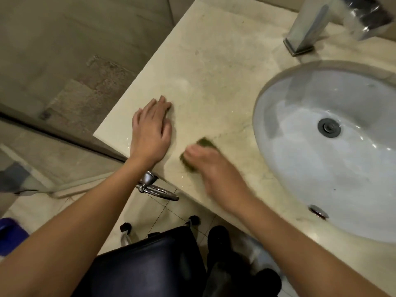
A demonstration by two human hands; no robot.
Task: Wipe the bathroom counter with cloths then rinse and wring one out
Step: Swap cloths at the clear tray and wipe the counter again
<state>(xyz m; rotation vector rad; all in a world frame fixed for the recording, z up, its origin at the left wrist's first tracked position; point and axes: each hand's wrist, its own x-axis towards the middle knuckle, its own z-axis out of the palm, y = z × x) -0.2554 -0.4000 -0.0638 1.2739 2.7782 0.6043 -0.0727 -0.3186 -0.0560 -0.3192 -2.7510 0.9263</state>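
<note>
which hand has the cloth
The right hand, gripping the green cloth beside the sink; the left hand lies flat on the counter, holding nothing.

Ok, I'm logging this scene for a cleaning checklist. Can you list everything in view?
counter: one, beige stone, across the middle
sink basin: one, white oval, set into the counter at right
drain: one, dark, at the basin's bottom
overflow opening: one, chrome, on the basin's near wall
faucet: one, chrome, behind the basin, top right
green cloth: one, on the counter under the right hand
towel ring: one, chrome, below the counter's front edge
chair seat: one, dark, on castors, bottom centre
blue object: one, at the bottom left edge, too cropped to identify
left hand: flat on the counter, fingers straight
right hand: blurred, holds the green cloth
</note>
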